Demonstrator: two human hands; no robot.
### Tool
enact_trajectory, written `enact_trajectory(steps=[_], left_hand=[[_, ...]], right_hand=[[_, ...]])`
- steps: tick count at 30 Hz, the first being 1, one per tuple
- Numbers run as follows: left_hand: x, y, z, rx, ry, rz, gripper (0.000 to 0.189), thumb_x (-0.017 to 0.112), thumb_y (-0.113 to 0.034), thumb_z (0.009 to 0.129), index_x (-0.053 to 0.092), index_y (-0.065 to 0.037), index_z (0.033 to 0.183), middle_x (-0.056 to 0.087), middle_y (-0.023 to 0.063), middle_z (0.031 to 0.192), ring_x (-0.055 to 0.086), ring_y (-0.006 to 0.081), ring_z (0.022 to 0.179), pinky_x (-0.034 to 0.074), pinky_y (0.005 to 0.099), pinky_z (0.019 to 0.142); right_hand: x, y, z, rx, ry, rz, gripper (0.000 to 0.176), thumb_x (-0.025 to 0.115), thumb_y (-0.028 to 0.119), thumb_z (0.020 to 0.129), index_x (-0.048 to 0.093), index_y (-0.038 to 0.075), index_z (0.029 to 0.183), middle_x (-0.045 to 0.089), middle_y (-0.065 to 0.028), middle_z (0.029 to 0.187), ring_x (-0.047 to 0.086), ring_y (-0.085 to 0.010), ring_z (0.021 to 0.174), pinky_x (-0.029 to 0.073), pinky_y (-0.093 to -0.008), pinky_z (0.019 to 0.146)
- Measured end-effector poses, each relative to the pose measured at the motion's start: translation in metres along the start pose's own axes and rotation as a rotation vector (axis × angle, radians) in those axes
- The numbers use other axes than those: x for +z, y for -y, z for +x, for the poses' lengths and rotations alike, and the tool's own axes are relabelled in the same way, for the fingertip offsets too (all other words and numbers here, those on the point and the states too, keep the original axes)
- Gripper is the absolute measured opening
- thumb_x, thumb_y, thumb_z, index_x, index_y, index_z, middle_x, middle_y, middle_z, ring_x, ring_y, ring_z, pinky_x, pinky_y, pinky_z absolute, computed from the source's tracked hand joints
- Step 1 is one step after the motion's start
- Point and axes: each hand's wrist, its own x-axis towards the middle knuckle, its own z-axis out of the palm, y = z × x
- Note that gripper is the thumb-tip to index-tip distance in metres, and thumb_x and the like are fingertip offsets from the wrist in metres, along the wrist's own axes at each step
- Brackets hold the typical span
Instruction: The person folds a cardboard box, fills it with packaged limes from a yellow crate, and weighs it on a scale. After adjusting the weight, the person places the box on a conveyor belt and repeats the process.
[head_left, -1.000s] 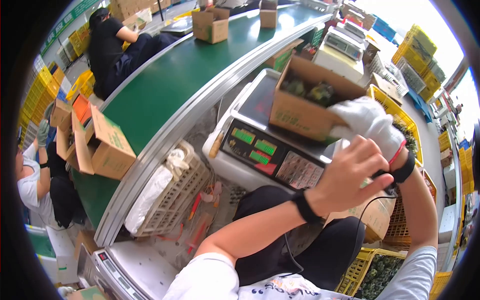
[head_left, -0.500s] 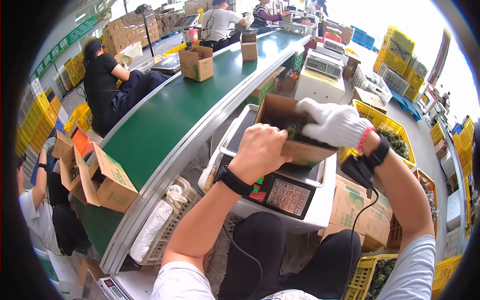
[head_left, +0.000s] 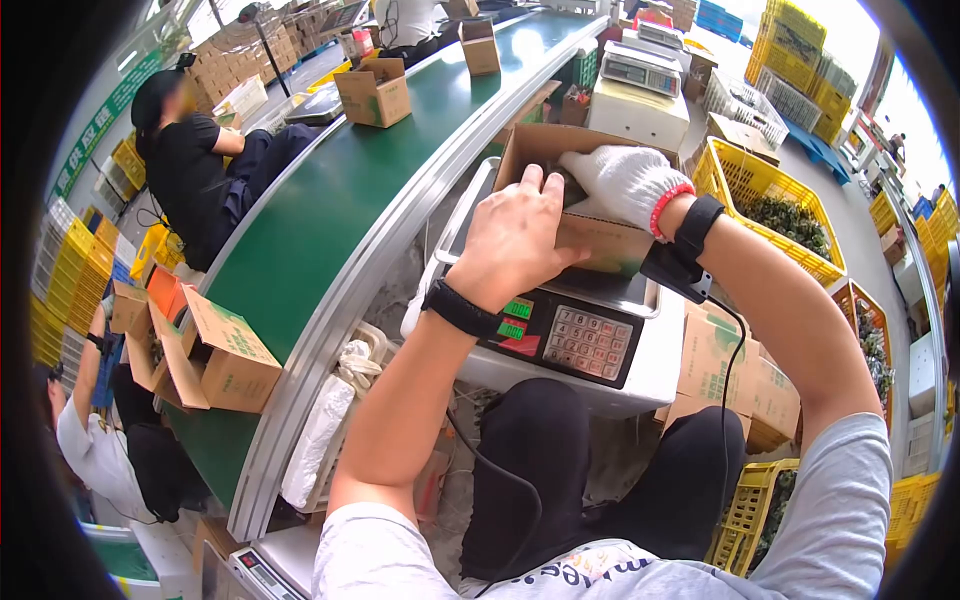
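An open cardboard box [head_left: 605,245] sits on the tray of a digital scale [head_left: 575,335] in front of me. My left hand [head_left: 512,238], bare with a black wristband, lies against the box's near left corner. Its fingers are stretched out at the rim, and the thumb is on the near wall. My right hand [head_left: 625,188], in a white knit glove with a red cuff, reaches into the box from the right. Most of its fingers are hidden inside, so their grip does not show. The box's contents are dark and mostly covered by my hands.
A green conveyor belt [head_left: 300,240] runs along the left, carrying several cardboard boxes [head_left: 375,95]. People sit beyond it. At right stand yellow crates [head_left: 770,170] with dark green produce; flattened cartons [head_left: 735,370] lie below the scale. A black cable hangs from my right wrist.
My view has shifted slightly. My left hand's fingers have straightened from being curled over the box rim. My gloved right hand has moved lower and deeper into the box.
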Motion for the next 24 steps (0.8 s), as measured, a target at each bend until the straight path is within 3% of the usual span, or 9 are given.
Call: enact_trajectory(steps=[2,6,8,11,14,17,18,20,24], left_hand=[[0.0,-0.003,-0.002,-0.021,-0.045,0.02,0.075,0.082,-0.044,0.079,0.047,0.001,0.128,0.052,0.0196,0.127,0.065,0.0372,0.105,0.054,0.0451,0.089],[0.01,0.006,0.001,0.004,-0.051,0.016,0.075,0.083,-0.04,0.078,0.043,-0.001,0.128,0.049,0.0212,0.128,0.064,0.0393,0.102,0.053,0.0465,0.088],[0.013,0.006,-0.001,0.051,-0.131,0.014,0.074,0.084,-0.035,0.077,0.043,-0.002,0.128,0.05,0.0209,0.125,0.063,0.0385,0.1,0.052,0.0468,0.087],[0.025,0.011,0.004,0.109,-0.239,0.034,0.07,0.081,-0.039,0.08,0.043,-0.003,0.127,0.053,0.0187,0.12,0.064,0.0383,0.097,0.053,0.047,0.084],[0.021,0.008,0.011,0.095,-0.192,0.042,0.065,0.078,-0.042,0.083,0.044,-0.004,0.123,0.056,0.018,0.115,0.065,0.0368,0.097,0.054,0.0479,0.081],[0.019,0.009,0.018,0.069,-0.145,0.035,0.064,0.078,-0.044,0.082,0.044,-0.006,0.121,0.055,0.0175,0.114,0.065,0.0368,0.099,0.054,0.0483,0.081],[0.018,0.009,0.018,0.07,-0.149,0.046,0.064,0.078,-0.044,0.082,0.044,-0.006,0.121,0.055,0.0175,0.114,0.065,0.0368,0.099,0.054,0.0483,0.081],[0.017,0.01,0.019,0.073,-0.118,0.049,0.066,0.079,-0.045,0.082,0.044,-0.006,0.122,0.055,0.0174,0.114,0.065,0.0367,0.101,0.054,0.0479,0.082],[0.011,0.006,0.027,0.031,-0.065,0.06,0.071,0.08,-0.048,0.079,0.043,-0.006,0.123,0.055,0.0175,0.115,0.064,0.0363,0.102,0.054,0.0472,0.084]], right_hand=[[0.002,-0.002,0.001,-0.039,-0.078,0.001,0.034,0.062,0.029,0.093,0.061,0.01,0.12,0.073,-0.0181,0.095,0.071,-0.0368,0.092,0.057,-0.0466,0.075],[-0.032,0.018,-0.006,0.157,-0.079,0.237,0.036,0.068,0.028,0.088,0.061,0.012,0.119,0.072,-0.018,0.095,0.07,-0.0389,0.092,0.056,-0.0474,0.075],[-0.014,0.001,-0.002,-0.166,-0.212,0.35,0.038,0.071,0.027,0.085,0.06,0.012,0.118,0.072,-0.0188,0.096,0.069,-0.0405,0.091,0.055,-0.0488,0.077],[0.001,-0.016,0.004,-0.276,-0.161,0.377,0.044,0.07,0.028,0.087,0.058,0.013,0.127,0.071,-0.0206,0.102,0.068,-0.0418,0.094,0.055,-0.0478,0.079],[0.008,-0.028,0.02,-0.087,0.273,0.072,0.036,0.057,0.034,0.097,0.063,0.012,0.125,0.072,-0.0206,0.099,0.069,-0.0412,0.095,0.054,-0.0478,0.078],[0.014,-0.023,0.026,-0.073,0.211,0.019,0.025,0.06,0.026,0.093,0.075,0.006,0.096,0.07,-0.0189,0.089,0.07,-0.0374,0.086,0.056,-0.0412,0.075],[0.016,-0.02,0.03,0.007,0.173,0.131,0.027,0.06,0.028,0.092,0.075,0.006,0.096,0.071,-0.0196,0.091,0.069,-0.0384,0.088,0.056,-0.0425,0.077],[0.015,-0.021,0.044,0.159,0.386,0.208,0.048,0.056,0.047,0.092,0.073,0.008,0.113,0.072,-0.0189,0.111,0.069,-0.0356,0.105,0.053,-0.0429,0.091],[0.012,-0.02,0.047,0.22,0.458,0.21,0.047,0.058,0.043,0.09,0.074,0.004,0.11,0.072,-0.0194,0.112,0.068,-0.0382,0.104,0.054,-0.043,0.09]])
